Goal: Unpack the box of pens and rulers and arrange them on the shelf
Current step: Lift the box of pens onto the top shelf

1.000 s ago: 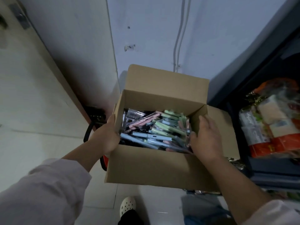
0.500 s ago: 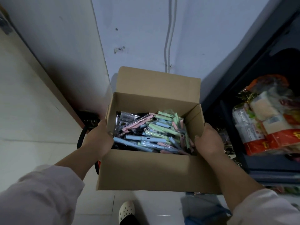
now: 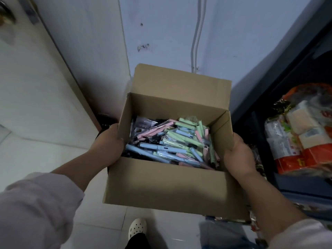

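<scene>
Left hand point(image 3: 107, 146), right hand point(image 3: 237, 155) — gripping opposite walls of cardboard box point(image 3: 161, 184) (flaps open), pastel pens point(image 3: 172, 144) inside

floor point(image 3: 100, 218): pale glossy tiles, lower centre and lower left of the frame; one white perforated clog point(image 3: 137, 229) stands on it at bottom centre. shelf point(image 3: 305, 186): dark unit at the right edge, bearing plastic-wrapped packs point(image 3: 301, 133) in white and orange, stacked touching one another. cardboard box point(image 3: 170, 184): open-topped, mid-frame, above the floor, its bottom covered by a loose heap of pastel pens point(image 3: 172, 142) in blue, green and pink.
</scene>
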The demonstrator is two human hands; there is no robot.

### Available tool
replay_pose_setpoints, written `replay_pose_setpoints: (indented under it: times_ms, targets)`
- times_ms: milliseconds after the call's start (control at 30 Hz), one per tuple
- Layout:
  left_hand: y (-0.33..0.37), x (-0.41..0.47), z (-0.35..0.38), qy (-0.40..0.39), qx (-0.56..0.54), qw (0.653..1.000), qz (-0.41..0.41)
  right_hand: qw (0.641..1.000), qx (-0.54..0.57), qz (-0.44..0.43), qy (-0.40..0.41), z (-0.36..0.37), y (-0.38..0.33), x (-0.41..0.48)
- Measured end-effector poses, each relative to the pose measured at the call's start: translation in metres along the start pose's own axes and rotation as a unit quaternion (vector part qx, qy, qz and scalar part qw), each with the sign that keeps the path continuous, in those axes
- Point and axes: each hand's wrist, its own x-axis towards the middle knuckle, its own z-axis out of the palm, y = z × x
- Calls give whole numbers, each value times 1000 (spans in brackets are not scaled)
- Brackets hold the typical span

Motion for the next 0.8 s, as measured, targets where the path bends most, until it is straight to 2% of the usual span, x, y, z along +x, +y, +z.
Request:
replay_pose_setpoints:
  times_ms: [200, 433, 667, 800]
  targets:
    - [-1, -70, -18, 28, -28, 999, -30, 998, 8, -50, -31, -35, -2, -21]
    - [-25, -180, -41, 110, -59, 987, -103, 986, 3, -155, -65, -51, -27, -64]
    - [-78, -305, -72, 189, -67, 961, -189, 951, -13, -281, -129, -40, -84, -136]
    - [-114, -386, -89, 244, -110, 934, -235, 909, 20, -374, -183, -29, -125, -195]
